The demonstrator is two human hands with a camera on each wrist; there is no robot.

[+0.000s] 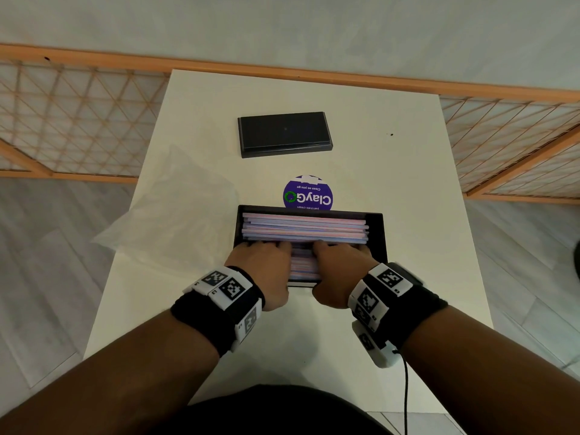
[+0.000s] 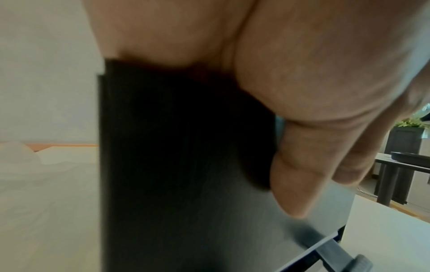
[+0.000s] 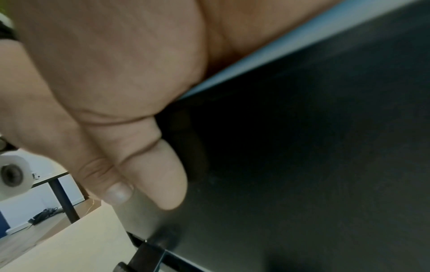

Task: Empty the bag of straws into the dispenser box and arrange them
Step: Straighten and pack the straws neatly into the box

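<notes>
The black dispenser box (image 1: 377, 233) sits open at the table's middle, packed with pink and blue straws (image 1: 304, 227) lying left to right. My left hand (image 1: 269, 271) and right hand (image 1: 339, 269) sit side by side at the box's near wall. Their fingers curl over the rim onto the nearest straws. Each thumb lies flat on the outer front wall, as shown by the left thumb (image 2: 300, 165) on the box wall (image 2: 174, 165) and the right thumb (image 3: 158, 165) on the box wall (image 3: 302, 147). The fingertips are hidden. The clear plastic bag (image 1: 175, 211) lies flat to the left.
The box's black lid (image 1: 284, 133) lies at the far side of the white table (image 1: 408, 171). A round purple sticker (image 1: 307, 193) sits just behind the box. A wooden lattice screen (image 1: 72, 120) stands beyond the table's far edge.
</notes>
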